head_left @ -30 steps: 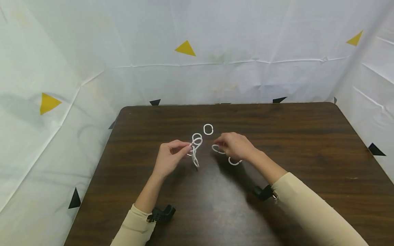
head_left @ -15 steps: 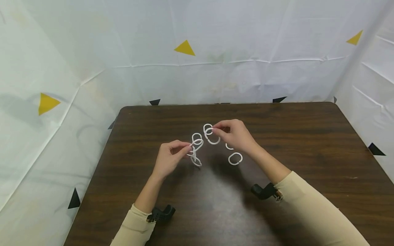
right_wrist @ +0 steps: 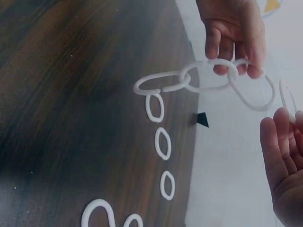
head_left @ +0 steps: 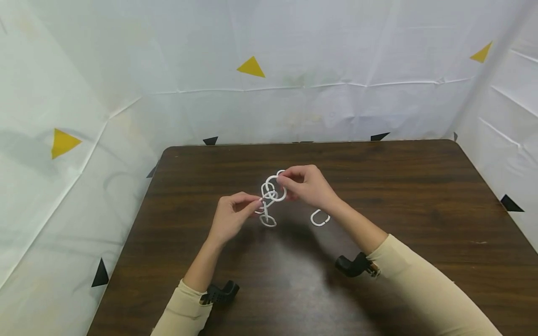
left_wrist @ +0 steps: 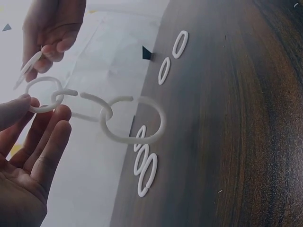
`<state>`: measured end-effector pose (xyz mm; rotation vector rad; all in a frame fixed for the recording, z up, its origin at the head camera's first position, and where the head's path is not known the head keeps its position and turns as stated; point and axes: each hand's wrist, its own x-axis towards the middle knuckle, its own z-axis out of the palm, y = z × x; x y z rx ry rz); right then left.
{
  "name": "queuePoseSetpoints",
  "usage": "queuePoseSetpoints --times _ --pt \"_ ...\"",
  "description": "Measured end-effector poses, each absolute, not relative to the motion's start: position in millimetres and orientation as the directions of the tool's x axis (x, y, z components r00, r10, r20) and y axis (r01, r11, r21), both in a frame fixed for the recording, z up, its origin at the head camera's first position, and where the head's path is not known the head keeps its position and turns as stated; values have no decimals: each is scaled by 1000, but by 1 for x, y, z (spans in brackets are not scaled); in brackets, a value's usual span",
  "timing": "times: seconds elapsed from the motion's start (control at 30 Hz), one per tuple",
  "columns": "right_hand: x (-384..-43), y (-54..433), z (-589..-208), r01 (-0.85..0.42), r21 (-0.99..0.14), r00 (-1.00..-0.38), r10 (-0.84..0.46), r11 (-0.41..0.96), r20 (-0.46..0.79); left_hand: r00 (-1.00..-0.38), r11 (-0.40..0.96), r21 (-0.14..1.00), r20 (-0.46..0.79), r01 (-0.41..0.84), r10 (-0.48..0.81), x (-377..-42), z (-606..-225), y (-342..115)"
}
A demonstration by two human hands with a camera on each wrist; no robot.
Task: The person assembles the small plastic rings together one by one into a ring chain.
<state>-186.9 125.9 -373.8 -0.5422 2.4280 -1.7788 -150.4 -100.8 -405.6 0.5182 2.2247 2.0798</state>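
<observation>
My left hand (head_left: 232,218) pinches a short chain of white plastic links between thumb and fingers. In the left wrist view, the chain's free end link (left_wrist: 130,140) hangs away from the fingers, and each link shows a small gap in its loop. My right hand (head_left: 313,187) pinches one separate white link (head_left: 284,198) by its edge, close to the chain. From the head view, this link overlaps the chain and a loose link behind. The right wrist view shows the held link edge-on near the left fingertips; whether it touches the chain I cannot tell.
Several loose white links lie on the dark wood table (head_left: 399,196), one link (head_left: 313,220) below my right hand and others in a row, such as a link (right_wrist: 156,142) in the right wrist view. White sheeting (head_left: 328,112) stands behind the table's far edge.
My right hand has picked a loose link off the table and carried it left, up to the chain. The left hand stays in place; its hanging end link has swung slightly.
</observation>
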Motion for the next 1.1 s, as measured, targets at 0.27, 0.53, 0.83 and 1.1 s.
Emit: queuePoseSetpoints --times 0.27,0.53,0.83,1.1 --pt "-185 119 -375 -263 -908 -927 -347 327 143 -936 104 960 225 261 269 -150 -404 -99" --pt "-184 116 -375 -284 -865 -931 -336 414 145 -920 141 932 290 334 265 -149 -402 -97" --pt "-182 114 -375 -310 -816 -931 -328 489 157 -903 163 908 337 387 266 -149 -403 -96" --pt "-183 116 -376 -275 -794 -946 -301 542 121 -900 144 911 337 386 277 -150 -405 -96"
